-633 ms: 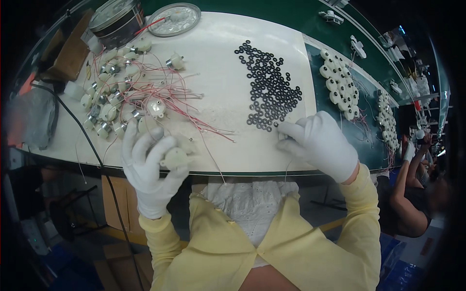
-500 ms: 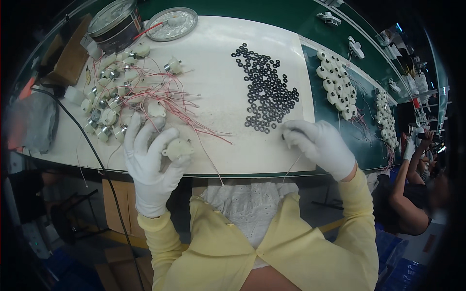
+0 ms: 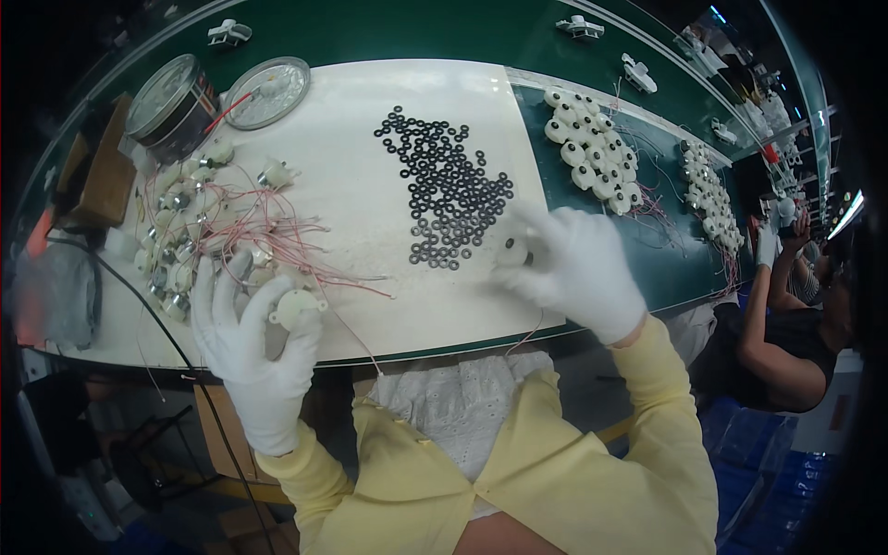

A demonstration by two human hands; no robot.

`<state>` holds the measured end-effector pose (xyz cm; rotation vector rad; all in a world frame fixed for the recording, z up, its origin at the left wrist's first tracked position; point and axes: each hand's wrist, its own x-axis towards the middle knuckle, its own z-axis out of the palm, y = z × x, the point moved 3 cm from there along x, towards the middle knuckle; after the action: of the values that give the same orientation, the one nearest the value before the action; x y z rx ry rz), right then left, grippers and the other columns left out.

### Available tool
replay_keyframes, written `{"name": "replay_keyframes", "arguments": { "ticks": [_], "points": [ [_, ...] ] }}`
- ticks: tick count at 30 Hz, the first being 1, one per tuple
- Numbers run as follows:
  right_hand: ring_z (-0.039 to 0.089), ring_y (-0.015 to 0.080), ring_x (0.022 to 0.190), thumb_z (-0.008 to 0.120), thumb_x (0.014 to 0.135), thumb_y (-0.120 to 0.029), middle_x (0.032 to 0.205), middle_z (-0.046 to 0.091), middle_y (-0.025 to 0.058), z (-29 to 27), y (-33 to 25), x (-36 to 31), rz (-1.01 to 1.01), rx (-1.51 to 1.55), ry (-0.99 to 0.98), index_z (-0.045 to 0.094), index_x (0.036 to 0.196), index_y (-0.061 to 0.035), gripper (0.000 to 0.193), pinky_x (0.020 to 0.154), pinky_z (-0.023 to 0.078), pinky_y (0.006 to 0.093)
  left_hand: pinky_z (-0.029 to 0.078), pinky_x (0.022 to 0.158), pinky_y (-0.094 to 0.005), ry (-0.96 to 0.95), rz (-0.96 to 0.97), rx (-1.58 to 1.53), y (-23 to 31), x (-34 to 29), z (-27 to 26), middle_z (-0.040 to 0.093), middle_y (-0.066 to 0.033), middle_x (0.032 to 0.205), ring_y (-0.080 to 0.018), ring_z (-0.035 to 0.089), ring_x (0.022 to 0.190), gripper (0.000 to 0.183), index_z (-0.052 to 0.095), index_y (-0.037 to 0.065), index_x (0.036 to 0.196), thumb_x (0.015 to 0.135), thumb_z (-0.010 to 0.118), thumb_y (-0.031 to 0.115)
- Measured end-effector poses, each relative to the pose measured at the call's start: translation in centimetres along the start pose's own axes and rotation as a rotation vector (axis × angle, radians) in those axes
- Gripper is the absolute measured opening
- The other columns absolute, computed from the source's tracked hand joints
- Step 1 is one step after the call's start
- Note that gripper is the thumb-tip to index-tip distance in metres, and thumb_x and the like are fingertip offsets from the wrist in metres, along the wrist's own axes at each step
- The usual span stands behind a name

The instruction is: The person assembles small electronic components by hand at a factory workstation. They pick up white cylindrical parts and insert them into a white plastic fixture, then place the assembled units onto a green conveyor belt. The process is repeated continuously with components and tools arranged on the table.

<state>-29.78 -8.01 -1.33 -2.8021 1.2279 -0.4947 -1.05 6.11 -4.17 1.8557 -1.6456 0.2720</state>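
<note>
My left hand (image 3: 248, 338), in a white glove, is closed around a small white motor (image 3: 298, 309) with a flat round housing, held between thumb and fingers at the near edge of the table. A wire hangs from it over the edge. My right hand (image 3: 592, 273), gloved too and slightly blurred, pinches another white motor (image 3: 511, 250) that shows a dark centre. Its wire trails down past the table edge. Just left of that hand lies a spread of small black rings (image 3: 439, 194). Close by my left fingers is a heap of motors (image 3: 171, 245) with red and white wires (image 3: 277, 236).
Rows of white motors with black centres (image 3: 592, 148) stand on the green mat to the right, with a second group (image 3: 710, 199) beyond. A tin (image 3: 171, 106), its lid (image 3: 268, 92) and a cardboard box (image 3: 100, 176) sit far left. A black cable (image 3: 139, 287) crosses the left side. Someone works at right.
The view has swung to the right. My right hand has moved away from the rings toward the rows of motors, and the motor in it now shows. My left hand keeps its grip.
</note>
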Motion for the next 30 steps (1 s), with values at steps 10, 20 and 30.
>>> {"name": "replay_keyframes", "arguments": {
  "ticks": [10,20,30],
  "points": [
    [0.069,0.0298,0.081,0.087,0.076,-0.031,0.085,0.068,0.0099,-1.4,4.7,-4.6,0.213,0.209,-0.033,0.073,0.107,-0.0102,0.040,0.072,0.053,0.0400,0.027,0.121,-0.0583,-0.163,0.071,-0.146,1.4,-1.6,1.8,0.060,-0.0154,0.145,-0.0444,0.040,0.147,0.033,0.074,0.010,0.109,0.082,0.075,0.028],
    [0.068,0.0230,0.092,0.077,0.079,0.001,0.107,0.069,0.0106,-5.3,18.5,-8.1,0.553,0.154,0.126,0.067,0.122,-0.0040,0.045,0.085,0.055,0.0328,0.032,0.114,-0.0645,-0.146,0.160,0.010,1.7,-1.4,4.3,0.063,-0.0124,0.131,-0.0479,0.044,0.140,0.035,0.070,0.018,0.104,0.076,0.080,0.037],
    [0.069,0.0194,0.106,0.067,0.083,0.009,0.117,0.070,0.0069,-3.1,22.6,-6.4,0.449,0.250,0.097,0.065,0.135,-0.0058,0.054,0.095,0.055,0.0311,0.031,0.113,-0.0644,-0.166,0.155,0.023,1.6,-1.4,4.2,0.063,-0.0120,0.130,-0.0479,0.043,0.140,0.038,0.071,0.018,0.105,0.074,0.080,0.037]
  ]
}}
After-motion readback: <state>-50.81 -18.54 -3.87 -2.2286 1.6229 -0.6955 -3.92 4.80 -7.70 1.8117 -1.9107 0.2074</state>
